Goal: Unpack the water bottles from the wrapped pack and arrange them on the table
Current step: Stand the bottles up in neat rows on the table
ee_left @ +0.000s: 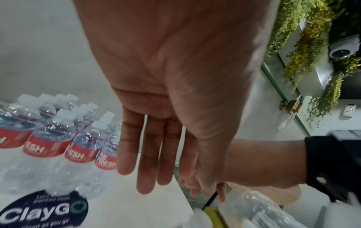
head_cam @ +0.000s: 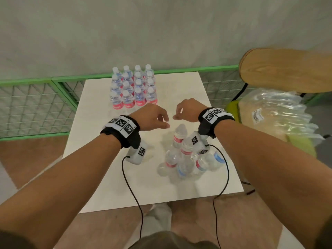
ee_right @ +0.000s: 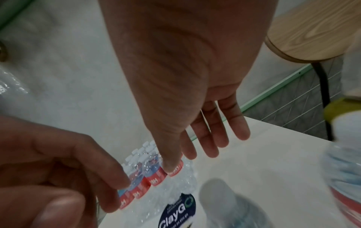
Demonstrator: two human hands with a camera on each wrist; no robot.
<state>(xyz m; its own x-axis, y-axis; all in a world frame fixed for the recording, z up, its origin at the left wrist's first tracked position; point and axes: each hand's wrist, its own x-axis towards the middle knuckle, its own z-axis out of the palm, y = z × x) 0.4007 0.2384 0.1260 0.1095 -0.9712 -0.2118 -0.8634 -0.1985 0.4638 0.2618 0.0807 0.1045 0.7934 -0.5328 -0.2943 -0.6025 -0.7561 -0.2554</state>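
Clear plastic water bottles with red labels (head_cam: 133,88) stand arranged in a block at the white table's (head_cam: 100,177) far edge; a loose cluster (head_cam: 186,155) remains nearer. Left hand (head_cam: 152,117) and right hand (head_cam: 186,110) hover between, fingers relaxed, empty. Judged mid-arranging: next, grasp a cluster bottle.

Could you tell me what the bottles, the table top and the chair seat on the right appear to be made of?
The bottles look like thin clear plastic: see-through ribbed walls with glints, white caps, glossy red labels. The table top seems a smooth off-white laminate, matte with faint reflections; its core cannot be told. The chair seat looks like light wood or veneer, showing grain lines.
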